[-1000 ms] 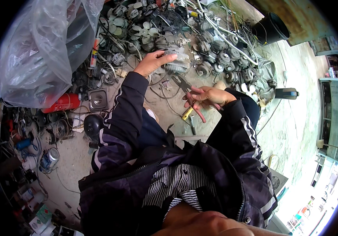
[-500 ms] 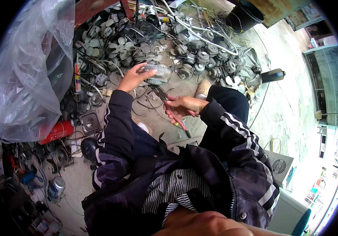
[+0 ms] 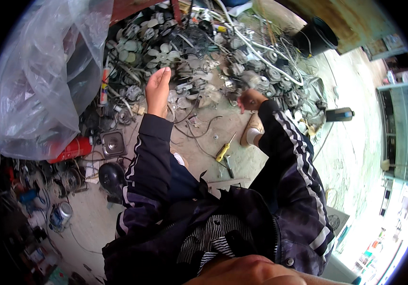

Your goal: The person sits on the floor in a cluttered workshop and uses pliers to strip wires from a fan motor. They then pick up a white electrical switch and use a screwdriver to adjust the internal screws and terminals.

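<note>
1. The left hand [image 3: 158, 90] is raised over the heap of small fan motors and blades [image 3: 199, 71], palm open and fingers spread loosely; its grip is wide and holds nothing.
2. The right hand [image 3: 250, 99] hangs at the near edge of the same heap, fingers curled inward into a narrow grip. It is blurred, so I cannot tell whether anything sits inside it.
3. A yellow-handled screwdriver [image 3: 225, 149] lies on the concrete floor [image 3: 204, 137] between the two forearms, well apart from both hands, with a dark-handled tool [image 3: 229, 167] just beside it.
4. The person's light shoe [image 3: 252, 130] rests on the floor below the right hand.
5. To the left, a large clear plastic bag [image 3: 42, 80] bulges over the clutter, and a red cylinder [image 3: 73, 149] lies beneath it, next to a small square metal tray [image 3: 113, 143].
6. A black bucket [image 3: 315, 38] stands at the far right of the heap.
7. White cables [image 3: 261, 50] trail across the motors.
</note>
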Demonstrator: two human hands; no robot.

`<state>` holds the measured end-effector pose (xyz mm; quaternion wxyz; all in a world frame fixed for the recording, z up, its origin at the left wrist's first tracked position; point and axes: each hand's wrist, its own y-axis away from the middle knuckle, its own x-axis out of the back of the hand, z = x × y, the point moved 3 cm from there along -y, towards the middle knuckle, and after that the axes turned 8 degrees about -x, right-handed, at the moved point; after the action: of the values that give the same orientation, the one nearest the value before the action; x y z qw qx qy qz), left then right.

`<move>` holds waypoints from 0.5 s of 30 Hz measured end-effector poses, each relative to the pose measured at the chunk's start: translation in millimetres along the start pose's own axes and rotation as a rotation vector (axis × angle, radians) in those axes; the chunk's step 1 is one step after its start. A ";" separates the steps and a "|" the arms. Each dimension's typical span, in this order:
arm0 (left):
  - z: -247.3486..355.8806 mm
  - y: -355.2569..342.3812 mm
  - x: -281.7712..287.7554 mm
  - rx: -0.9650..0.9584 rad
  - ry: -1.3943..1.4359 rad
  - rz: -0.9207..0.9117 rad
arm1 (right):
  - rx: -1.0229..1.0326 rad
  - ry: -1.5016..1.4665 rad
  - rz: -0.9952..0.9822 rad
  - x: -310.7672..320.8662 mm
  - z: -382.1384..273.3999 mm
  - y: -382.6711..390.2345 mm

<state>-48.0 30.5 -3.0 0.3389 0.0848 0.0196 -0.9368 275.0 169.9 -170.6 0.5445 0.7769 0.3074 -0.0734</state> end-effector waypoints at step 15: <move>18.7 -21.1 21.8 -0.099 0.139 0.233 | 0.010 0.203 0.286 -6.3 3.3 -33.3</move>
<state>-80.7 31.2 11.2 0.4469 0.1344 0.0793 -0.8809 252.1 171.7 -195.8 0.5117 0.8188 0.2470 0.0820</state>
